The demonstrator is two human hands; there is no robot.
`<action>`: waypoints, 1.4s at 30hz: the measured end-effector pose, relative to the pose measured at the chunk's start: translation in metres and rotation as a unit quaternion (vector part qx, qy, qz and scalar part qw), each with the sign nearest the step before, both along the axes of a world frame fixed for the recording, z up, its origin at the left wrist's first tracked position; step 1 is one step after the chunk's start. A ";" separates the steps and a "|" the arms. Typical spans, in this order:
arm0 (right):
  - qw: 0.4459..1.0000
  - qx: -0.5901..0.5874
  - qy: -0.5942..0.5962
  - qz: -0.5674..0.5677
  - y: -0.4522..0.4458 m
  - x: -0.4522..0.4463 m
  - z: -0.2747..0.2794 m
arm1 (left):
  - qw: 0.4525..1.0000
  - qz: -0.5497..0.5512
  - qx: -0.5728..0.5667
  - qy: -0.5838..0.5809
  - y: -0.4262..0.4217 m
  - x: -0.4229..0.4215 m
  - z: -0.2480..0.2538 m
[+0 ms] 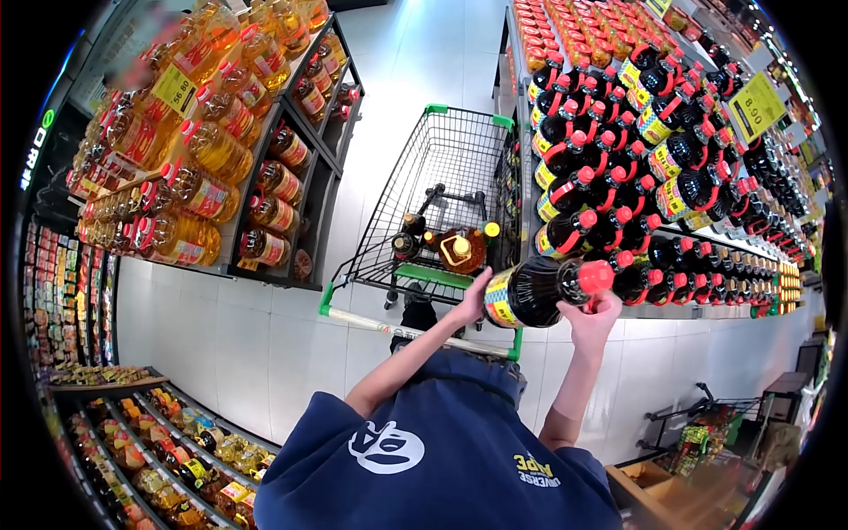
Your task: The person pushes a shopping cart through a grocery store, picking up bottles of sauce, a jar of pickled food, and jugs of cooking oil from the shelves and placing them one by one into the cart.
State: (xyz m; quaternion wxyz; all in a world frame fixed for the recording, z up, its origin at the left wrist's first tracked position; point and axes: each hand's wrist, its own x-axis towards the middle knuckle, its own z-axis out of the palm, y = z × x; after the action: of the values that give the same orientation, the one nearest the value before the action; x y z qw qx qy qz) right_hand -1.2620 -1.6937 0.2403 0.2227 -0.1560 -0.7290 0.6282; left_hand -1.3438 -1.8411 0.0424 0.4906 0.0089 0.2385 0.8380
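Observation:
A large dark bottle [534, 293] with a red cap and a yellow-and-blue label lies tilted across both my hands, above the right end of the cart handle. It looks like soy sauce. My left hand [474, 300] grips its base end. Around the neck, just below the cap, my right hand [592, 314] is closed. Below and ahead stands a wire shopping cart [380, 212] with green corners. Inside its near end are an amber jug [468, 258] with a pale yellow cap and several smaller bottles, among them a dark one [405, 246].
Rows of dark red-capped bottles [609, 168] fill the display on the right, close to the cart. On the left, a stand holds golden oil bottles [212, 150]. Slanted shelves of bottles [159, 450] are at lower left. Another cart [707, 424] stands at lower right.

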 end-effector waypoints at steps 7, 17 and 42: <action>0.969 -0.217 0.094 0.073 -0.018 -0.029 0.012 | 0.944 0.034 0.257 -0.203 -0.043 0.020 0.095; 0.947 -0.299 -0.095 0.077 -0.023 -0.094 -0.019 | 0.965 0.168 0.026 -0.199 -0.073 0.062 0.126; 0.901 -0.377 -0.178 0.119 -0.033 -0.101 -0.093 | 0.946 0.228 -0.095 -0.209 -0.073 0.081 0.104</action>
State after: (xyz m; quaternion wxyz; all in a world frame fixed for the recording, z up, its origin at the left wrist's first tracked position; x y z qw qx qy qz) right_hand -1.3630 -1.7263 0.1471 -0.0628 -0.2494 -0.4780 0.8398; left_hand -1.2633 -1.9146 0.1464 0.3237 -0.2676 0.2052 0.8840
